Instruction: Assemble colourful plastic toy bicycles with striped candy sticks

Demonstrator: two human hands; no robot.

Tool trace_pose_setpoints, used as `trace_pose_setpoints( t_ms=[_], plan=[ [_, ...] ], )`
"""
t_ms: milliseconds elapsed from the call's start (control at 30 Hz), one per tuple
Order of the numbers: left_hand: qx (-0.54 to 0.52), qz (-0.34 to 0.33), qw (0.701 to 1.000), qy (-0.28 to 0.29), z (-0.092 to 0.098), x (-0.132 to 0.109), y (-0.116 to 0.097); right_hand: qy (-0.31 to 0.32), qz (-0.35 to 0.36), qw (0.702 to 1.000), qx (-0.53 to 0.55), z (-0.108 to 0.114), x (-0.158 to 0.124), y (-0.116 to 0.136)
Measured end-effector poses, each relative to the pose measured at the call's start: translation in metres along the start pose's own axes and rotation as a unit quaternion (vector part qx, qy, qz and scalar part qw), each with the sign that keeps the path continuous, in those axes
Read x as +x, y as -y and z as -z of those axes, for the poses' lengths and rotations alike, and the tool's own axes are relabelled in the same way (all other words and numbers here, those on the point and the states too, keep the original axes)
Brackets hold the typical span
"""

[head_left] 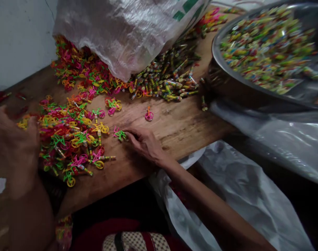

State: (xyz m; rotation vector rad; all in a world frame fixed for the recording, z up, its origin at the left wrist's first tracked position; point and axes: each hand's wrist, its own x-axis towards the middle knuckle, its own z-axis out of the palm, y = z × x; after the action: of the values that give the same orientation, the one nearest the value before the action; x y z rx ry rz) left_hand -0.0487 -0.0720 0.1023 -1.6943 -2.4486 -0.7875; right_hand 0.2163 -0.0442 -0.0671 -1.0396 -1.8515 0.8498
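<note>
My right hand (144, 143) is closed in a pinch at the edge of a small green and pink plastic toy bicycle (119, 134), low over the wooden table (171, 129). My left hand (16, 143), smeared by motion, is at the left beside a loose pile of toy bicycles (77, 136); its thumb stands apart from the fingers and I see nothing held. In that pile, pink, green, yellow and orange bicycles lie mixed with slim candy-filled tubes. A single pink-wheeled piece (148, 115) with an orange part lies beyond my right hand.
A large translucent plastic sack (122, 31) spills more bicycles at the back. Many filled tubes (171, 83) are heaped beside it. A wide metal basin (216, 45) full of wrapped pieces stands at right, above clear plastic (286, 139). White sacking (234, 184) hangs below the table edge.
</note>
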Motion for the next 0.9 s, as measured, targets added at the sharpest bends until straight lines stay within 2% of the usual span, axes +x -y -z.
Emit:
trace_pose_setpoints(
  t_ms=[67, 100, 200, 300, 367, 500, 600, 800, 867, 900],
  plan=[
    [0.06, -0.074, 0.992, -0.08, -0.027, 0.001, -0.015, -0.001, 0.001, 0.996, -0.094, 0.0, 0.017, -0.004],
    [0.062, -0.103, 0.991, -0.054, -0.046, 0.002, -0.026, -0.004, -0.008, 0.989, -0.148, -0.001, 0.028, -0.005],
    [-0.049, -0.076, 0.989, 0.117, -0.109, 0.002, -0.062, 0.007, -0.037, 0.96, -0.279, -0.005, 0.069, -0.01],
    [-0.169, -0.065, 0.965, 0.188, -0.158, 0.008, -0.085, 0.051, -0.047, 0.94, -0.335, -0.012, 0.099, -0.015],
    [-0.179, -0.046, 0.961, 0.206, -0.174, 0.014, -0.09, 0.074, -0.062, 0.932, -0.35, -0.017, 0.109, -0.019],
    [-0.139, -0.027, 0.964, 0.225, -0.179, 0.019, -0.088, 0.08, -0.075, 0.928, -0.355, -0.019, 0.112, -0.024],
    [-0.175, -0.046, 0.959, 0.218, -0.175, 0.013, -0.082, 0.064, -0.075, 0.929, -0.357, -0.011, 0.104, -0.022],
    [-0.221, -0.039, 0.951, 0.214, -0.156, -0.003, -0.067, -0.045, -0.089, 0.937, -0.334, 0.014, 0.07, -0.015],
    [-0.279, -0.014, 0.928, 0.246, -0.148, -0.007, -0.062, -0.081, -0.08, 0.946, -0.303, 0.018, 0.054, -0.017],
    [-0.329, 0.009, 0.903, 0.277, -0.144, -0.01, -0.061, -0.092, -0.072, 0.952, -0.282, 0.019, 0.046, -0.019]
  ],
)
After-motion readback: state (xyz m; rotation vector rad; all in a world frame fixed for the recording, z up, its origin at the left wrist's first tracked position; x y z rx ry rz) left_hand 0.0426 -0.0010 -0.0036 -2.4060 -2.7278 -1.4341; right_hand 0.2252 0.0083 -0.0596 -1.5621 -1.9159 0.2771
